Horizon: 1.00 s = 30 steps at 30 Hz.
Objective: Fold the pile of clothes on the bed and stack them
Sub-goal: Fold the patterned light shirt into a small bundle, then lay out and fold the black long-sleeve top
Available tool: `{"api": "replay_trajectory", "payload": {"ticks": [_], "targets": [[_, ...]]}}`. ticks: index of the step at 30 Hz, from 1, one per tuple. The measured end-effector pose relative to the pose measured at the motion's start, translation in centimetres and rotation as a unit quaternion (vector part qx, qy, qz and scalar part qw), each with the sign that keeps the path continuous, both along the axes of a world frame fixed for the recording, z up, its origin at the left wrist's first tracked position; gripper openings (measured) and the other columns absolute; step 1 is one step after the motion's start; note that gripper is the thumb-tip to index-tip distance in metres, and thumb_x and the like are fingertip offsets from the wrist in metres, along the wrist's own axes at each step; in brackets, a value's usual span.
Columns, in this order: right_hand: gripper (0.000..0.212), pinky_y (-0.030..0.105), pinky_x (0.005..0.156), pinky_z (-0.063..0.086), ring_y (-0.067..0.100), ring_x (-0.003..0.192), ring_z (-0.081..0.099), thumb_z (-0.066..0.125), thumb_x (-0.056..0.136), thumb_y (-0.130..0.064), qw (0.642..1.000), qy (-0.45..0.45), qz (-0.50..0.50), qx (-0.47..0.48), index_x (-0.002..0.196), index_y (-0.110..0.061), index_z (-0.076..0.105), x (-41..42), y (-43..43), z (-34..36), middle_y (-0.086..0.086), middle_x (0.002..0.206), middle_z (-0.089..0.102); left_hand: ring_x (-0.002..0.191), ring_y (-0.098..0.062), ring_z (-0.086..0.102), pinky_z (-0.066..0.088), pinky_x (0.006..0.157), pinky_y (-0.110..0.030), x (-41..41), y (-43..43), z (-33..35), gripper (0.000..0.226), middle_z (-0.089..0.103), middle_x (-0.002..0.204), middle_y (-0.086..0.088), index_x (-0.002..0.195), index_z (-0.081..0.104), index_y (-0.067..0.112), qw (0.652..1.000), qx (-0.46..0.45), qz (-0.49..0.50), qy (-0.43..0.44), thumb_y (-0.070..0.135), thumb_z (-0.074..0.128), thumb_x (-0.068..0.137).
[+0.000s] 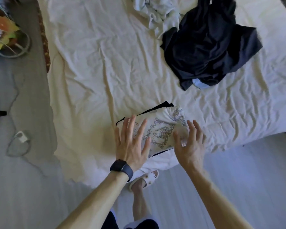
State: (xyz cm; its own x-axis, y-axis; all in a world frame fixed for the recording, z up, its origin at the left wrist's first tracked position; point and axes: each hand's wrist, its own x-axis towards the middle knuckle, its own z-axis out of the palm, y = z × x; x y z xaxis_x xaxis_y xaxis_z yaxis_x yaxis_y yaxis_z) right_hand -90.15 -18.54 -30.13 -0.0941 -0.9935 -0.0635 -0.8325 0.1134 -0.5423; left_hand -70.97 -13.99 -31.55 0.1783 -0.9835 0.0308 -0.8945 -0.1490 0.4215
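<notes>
A pale garment [155, 10] is cut off at the far edge; a dark garment [208, 47] hides most of a light-blue item [201, 83]; the right hand [189, 146] is blurred.

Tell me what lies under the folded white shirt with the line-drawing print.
A black folded garment shows along the folded white printed shirt's far and near edges. The shirt covers the rest, so how many pieces lie beneath cannot be told.

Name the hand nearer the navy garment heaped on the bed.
Right. The right hand is at the right edge of the folded printed shirt, below the navy garment; the left hand sits further left on that shirt.
</notes>
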Motion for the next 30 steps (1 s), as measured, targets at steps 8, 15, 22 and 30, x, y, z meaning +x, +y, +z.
{"api": "replay_trajectory", "payload": {"ticks": [8, 15, 22, 30], "targets": [[0.052, 0.056, 0.124, 0.008, 0.02, 0.158, 0.001, 0.024, 0.107, -0.056, 0.941, 0.135, 0.308, 0.039, 0.158, -0.047, 0.024, 2.9, -5.2, -3.6, -0.003, 0.171, 0.009, 0.153, -0.035, 0.013, 0.017, 0.117, -0.065, -2.4, 0.2, -5.2, 0.084, 0.017, 0.167, -0.006, 0.158, 0.026, 0.027, 0.995, 0.044, -0.006, -0.087, 0.072, 0.046, 0.089], [0.063, 0.066, 0.121, 0.007, 0.021, 0.158, -0.003, 0.02, 0.101, -0.066, 0.927, 0.168, 0.336, 0.023, 0.159, -0.043, 0.022, 2.0, -7.7, -9.2, -0.003, 0.171, 0.007, 0.151, -0.04, 0.017, 0.011, 0.116, -0.069, -2.7, -0.2, -9.3, 0.086, 0.02, 0.165, -0.007, 0.158, 0.026, 0.029, 0.993, 0.022, 0.013, -0.118, 0.078, 0.04, 0.088], [0.077, 0.062, 0.122, 0.008, 0.024, 0.158, 0.005, 0.02, 0.087, -0.087, 0.97, 0.092, 0.202, 0.099, 0.156, -0.057, 0.005, 1.6, -8.1, -11.9, -0.006, 0.17, 0.01, 0.153, -0.037, 0.012, 0.009, 0.117, -0.069, -2.1, -0.6, -10.3, 0.095, 0.017, 0.166, -0.008, 0.159, 0.024, 0.023, 0.994, 0.061, 0.001, -0.09, 0.079, 0.039, 0.084], [0.073, 0.058, 0.124, -0.002, 0.023, 0.158, -0.002, 0.014, 0.086, -0.09, 0.96, 0.128, 0.181, 0.172, 0.151, -0.064, -0.006, 1.6, -8.4, -8.3, -0.002, 0.171, 0.0, 0.155, -0.026, 0.006, 0.01, 0.12, -0.063, 1.8, 1.8, -7.0, 0.103, 0.007, 0.168, -0.005, 0.161, 0.015, 0.026, 0.978, 0.154, -0.096, -0.106, 0.079, 0.051, 0.08]]}}
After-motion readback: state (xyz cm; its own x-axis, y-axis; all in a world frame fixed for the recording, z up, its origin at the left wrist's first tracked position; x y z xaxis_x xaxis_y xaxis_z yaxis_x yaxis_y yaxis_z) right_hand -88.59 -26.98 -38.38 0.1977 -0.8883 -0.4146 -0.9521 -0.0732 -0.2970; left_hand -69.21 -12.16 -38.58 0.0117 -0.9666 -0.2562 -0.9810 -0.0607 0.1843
